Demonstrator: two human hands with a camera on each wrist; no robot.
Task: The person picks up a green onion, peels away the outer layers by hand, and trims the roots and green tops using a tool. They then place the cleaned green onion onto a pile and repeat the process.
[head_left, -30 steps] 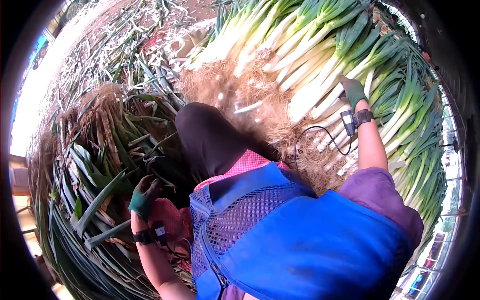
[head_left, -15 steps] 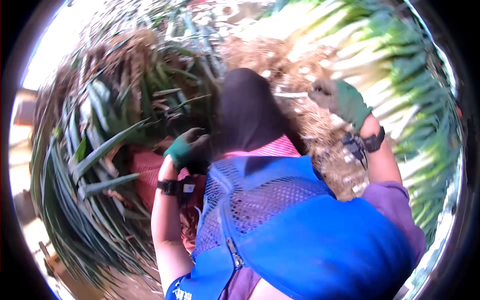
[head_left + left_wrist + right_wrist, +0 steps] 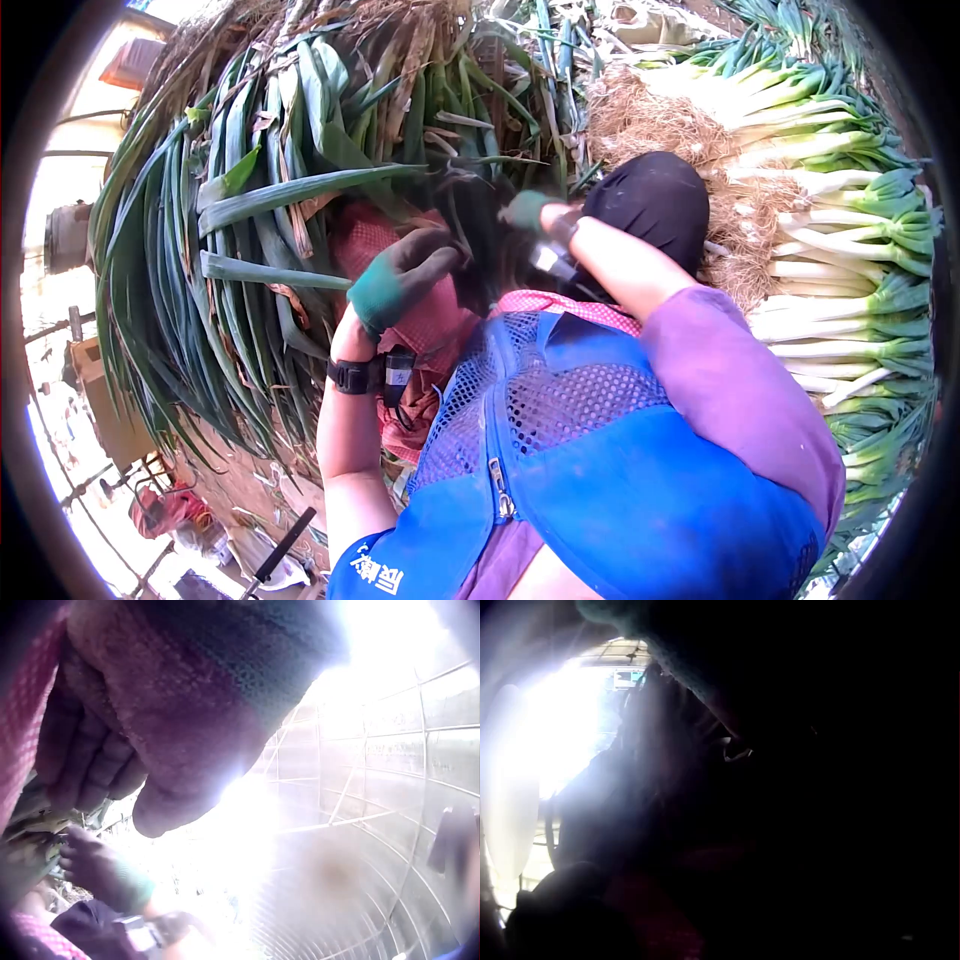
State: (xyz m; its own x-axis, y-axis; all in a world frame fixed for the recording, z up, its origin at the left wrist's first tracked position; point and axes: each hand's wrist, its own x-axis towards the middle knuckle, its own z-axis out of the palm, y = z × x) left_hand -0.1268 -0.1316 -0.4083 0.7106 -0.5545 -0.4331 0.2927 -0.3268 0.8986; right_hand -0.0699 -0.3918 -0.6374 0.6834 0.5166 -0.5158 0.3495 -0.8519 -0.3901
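My left hand (image 3: 405, 280), in a green glove with a dark palm, hovers over the pink checked cloth (image 3: 430, 325) in the head view. Its fingers are loosely bent with nothing between them, as the left wrist view shows. My right hand (image 3: 525, 210), gloved alike, reaches across my dark-clad knee (image 3: 655, 205) to the near edge of the untrimmed leek pile (image 3: 260, 230). In the left wrist view this right hand (image 3: 105, 874) is close to leaves, its fingers partly bent; I cannot tell whether they hold anything. The right wrist view is mostly dark.
Cleaned leeks (image 3: 830, 270) with white stems lie in a row on the right, their brown roots (image 3: 750, 225) toward my knee. Leaf scraps and a pale sack (image 3: 650, 22) lie at the back. A cardboard box (image 3: 105, 400) stands at the left edge.
My right hand has left the cleaned leeks and swung left across my knee to the untrimmed pile. The left hand has risen from the pile over the cloth. The view has turned left.
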